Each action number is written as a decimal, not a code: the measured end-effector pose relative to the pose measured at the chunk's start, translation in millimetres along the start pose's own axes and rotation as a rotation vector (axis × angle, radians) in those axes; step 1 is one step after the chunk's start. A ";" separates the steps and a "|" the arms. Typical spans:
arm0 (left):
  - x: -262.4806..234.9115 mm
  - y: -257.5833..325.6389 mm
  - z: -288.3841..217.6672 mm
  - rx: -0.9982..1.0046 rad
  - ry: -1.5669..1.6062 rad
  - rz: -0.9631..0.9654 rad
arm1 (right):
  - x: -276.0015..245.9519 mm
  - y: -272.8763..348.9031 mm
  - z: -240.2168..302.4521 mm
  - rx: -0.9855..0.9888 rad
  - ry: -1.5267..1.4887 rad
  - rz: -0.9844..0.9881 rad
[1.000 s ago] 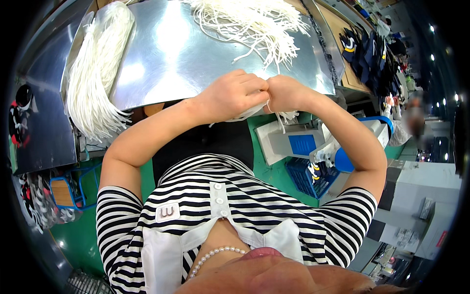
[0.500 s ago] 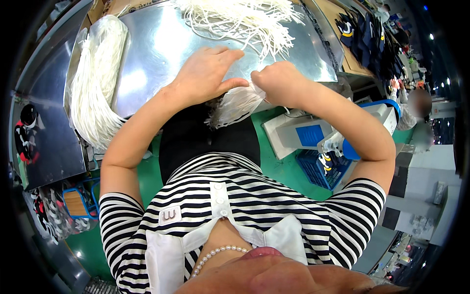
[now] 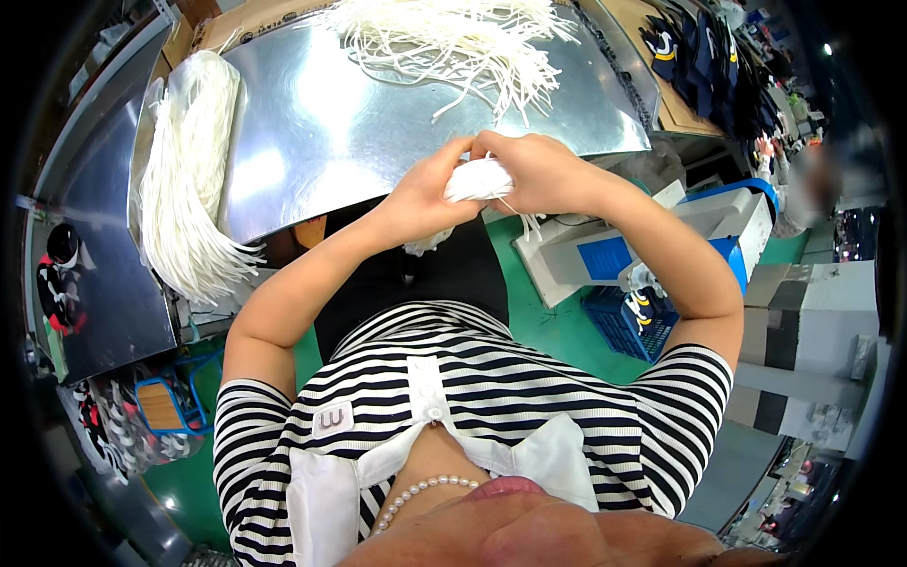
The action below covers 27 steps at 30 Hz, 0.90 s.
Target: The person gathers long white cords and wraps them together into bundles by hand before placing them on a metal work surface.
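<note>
A bundle of white cords (image 3: 480, 180) is between my hands, just off the near edge of the metal table. My left hand (image 3: 425, 197) is closed round its left side, fingers curled and thumb against it. From the other side my right hand (image 3: 539, 172) grips the same bundle, and the fingertips of both hands meet at the top. Loose cord ends hang below my hands, in front of my lap. Most of the fingers on the bundle's far side are hidden.
The metal table (image 3: 293, 165) carries a loose heap of white cords (image 3: 453, 42) at the back. A long hank of white cords (image 3: 194, 175) hangs over its left front edge. To the right stand a grey and blue machine (image 3: 661, 236) and a blue crate (image 3: 619, 321); dark pieces (image 3: 694, 57) lie beyond.
My left hand, open with fingers spread before, has come down and closed on the cord bundle. My right hand has turned, and the bundle now sits higher between both hands.
</note>
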<state>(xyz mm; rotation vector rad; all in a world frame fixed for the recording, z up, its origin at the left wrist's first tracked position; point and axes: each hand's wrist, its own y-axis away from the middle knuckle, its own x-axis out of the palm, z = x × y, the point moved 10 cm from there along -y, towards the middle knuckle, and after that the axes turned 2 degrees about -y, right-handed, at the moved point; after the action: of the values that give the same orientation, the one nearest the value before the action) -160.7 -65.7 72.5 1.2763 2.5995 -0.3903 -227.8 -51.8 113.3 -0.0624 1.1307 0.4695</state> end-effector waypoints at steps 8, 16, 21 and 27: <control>-9.1 4.2 -1.9 0.097 -0.118 -0.010 | 65.4 25.3 -33.8 0.245 -1.200 0.250; -39.4 -13.6 30.6 -0.008 -0.555 -0.184 | 140.0 30.7 13.1 0.052 -1.929 0.390; -46.8 -21.2 60.2 -0.202 0.014 -0.168 | 176.4 14.1 42.5 -0.056 -2.290 0.347; -67.4 -30.9 63.1 -0.232 0.077 -0.262 | 199.5 -1.4 44.8 -0.001 -2.354 0.274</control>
<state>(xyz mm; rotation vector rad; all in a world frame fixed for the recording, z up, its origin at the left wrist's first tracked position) -140.0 -154.5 38.2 0.8967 2.7863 -0.0772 -121.2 25.3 -43.2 0.5380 -1.1914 0.4282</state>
